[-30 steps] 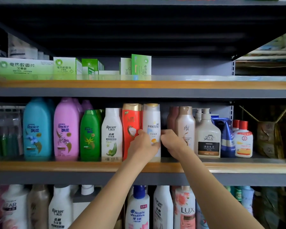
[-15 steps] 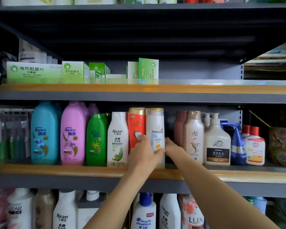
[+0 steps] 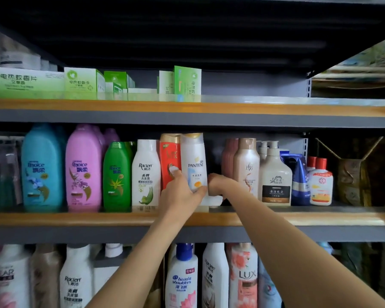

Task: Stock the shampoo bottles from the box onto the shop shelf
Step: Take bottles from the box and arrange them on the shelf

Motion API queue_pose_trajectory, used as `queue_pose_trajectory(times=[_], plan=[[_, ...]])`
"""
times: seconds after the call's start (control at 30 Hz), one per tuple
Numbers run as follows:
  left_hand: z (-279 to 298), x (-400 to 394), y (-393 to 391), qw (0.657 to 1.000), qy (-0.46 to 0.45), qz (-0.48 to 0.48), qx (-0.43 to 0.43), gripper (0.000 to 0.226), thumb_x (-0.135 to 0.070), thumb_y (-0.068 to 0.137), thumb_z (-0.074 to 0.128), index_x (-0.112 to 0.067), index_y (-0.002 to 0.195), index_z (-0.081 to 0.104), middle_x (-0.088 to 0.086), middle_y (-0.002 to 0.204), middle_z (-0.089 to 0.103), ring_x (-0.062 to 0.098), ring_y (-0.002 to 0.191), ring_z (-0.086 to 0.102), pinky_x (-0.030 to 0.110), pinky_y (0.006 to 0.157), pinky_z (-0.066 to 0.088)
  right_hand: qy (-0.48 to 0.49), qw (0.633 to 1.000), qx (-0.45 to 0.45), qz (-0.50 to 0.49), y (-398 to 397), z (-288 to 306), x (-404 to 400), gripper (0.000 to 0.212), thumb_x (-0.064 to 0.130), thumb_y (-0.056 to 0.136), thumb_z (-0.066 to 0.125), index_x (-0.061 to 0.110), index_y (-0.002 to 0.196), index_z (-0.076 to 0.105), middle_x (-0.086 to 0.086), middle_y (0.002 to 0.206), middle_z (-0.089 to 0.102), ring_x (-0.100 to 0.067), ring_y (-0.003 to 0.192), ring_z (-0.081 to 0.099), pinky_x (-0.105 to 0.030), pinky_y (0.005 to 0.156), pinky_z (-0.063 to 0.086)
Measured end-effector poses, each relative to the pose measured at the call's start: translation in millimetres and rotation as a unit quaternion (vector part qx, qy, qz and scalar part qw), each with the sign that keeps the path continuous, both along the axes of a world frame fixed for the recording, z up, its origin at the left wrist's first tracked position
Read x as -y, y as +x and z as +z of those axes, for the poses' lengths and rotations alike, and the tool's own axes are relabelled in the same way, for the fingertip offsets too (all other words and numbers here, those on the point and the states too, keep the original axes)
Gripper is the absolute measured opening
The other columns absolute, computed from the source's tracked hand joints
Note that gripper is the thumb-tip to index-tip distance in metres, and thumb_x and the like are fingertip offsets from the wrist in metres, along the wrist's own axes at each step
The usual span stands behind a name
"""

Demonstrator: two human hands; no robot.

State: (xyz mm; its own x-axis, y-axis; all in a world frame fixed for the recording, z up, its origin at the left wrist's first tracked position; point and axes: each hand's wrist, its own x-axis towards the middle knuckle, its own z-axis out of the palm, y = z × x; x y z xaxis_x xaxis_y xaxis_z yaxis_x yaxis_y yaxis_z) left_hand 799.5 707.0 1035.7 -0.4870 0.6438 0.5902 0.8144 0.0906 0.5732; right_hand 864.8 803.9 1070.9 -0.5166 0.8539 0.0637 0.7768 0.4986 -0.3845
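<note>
Neighbours: red bottle (image 3: 169, 156) touching on the left, beige bottle (image 3: 246, 165) apart on the right | Item: white Pantene bottle (image 3: 194, 161) with gold cap, upright on middle shelf (image 3: 76, 218) (front row) | Hands: left hand (image 3: 180, 194) grips its lower front; right hand (image 3: 218, 184) curled against its right side, grip unclear

The shelf (image 3: 276, 121) looks like grey painted metal, matt, with a glossy orange-brown strip along its front lip that has a wood-like tone. The Pantene bottle (image 3: 195, 156) is smooth white plastic with a shiny gold cap. The pink bottle (image 3: 83, 167) and the green bottle (image 3: 117, 176) are glossy plastic too. The green boxes (image 3: 80, 81) above look like printed card, lightly sheened.
</note>
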Motion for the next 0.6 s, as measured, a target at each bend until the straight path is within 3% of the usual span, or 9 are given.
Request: queue_pose_trajectory(times=[0.13,0.27,0.43,0.6], plan=[[-1,1,1,1.0,0.001,0.009,0.009,0.072,-0.045,0.086,0.059,-0.005,0.138,0.029,0.002,0.111,0.063,0.022,0.094,0.063,0.028,0.067,0.045,-0.022,0.998,-0.045,-0.028,11,4,10,0.037,0.013,0.091,0.053,0.002,0.125,0.045,-0.011,0.106,0.048,-0.022,0.091,0.046,-0.031,0.075,0.041],[-1,3,2,1.0,0.001,0.001,0.017,0.071,-0.043,0.087,0.059,-0.006,0.138,0.027,0.003,0.115,0.062,0.022,0.097,0.063,0.028,0.068,0.044,-0.054,0.993,-0.1,-0.037,22,7,19,0.034,0.011,0.087,0.054,0.007,0.118,0.042,-0.01,0.088,0.046,-0.027,0.092,0.049,-0.033,0.069,0.044],[0,7,3,0.999,0.012,-0.029,0.031,0.07,-0.039,0.088,0.059,-0.005,0.139,0.025,0.004,0.116,0.061,0.022,0.096,0.061,0.028,0.069,0.044,-0.115,0.978,-0.168,-0.049,31,15,32,0.028,0.012,0.082,0.06,0.007,0.104,0.042,-0.022,0.114,0.055,-0.037,0.108,0.057,-0.046,0.092,0.051],[0,8,4,0.998,0.008,-0.043,0.043,0.066,-0.037,0.088,0.059,-0.005,0.136,0.026,0.005,0.116,0.061,0.021,0.093,0.061,0.033,0.075,0.05,-0.118,0.968,-0.217,-0.029,53,23,51,0.029,0.011,0.088,0.058,0.007,0.109,0.038,-0.018,0.11,0.039,-0.036,0.103,0.048,-0.046,0.09,0.052]])
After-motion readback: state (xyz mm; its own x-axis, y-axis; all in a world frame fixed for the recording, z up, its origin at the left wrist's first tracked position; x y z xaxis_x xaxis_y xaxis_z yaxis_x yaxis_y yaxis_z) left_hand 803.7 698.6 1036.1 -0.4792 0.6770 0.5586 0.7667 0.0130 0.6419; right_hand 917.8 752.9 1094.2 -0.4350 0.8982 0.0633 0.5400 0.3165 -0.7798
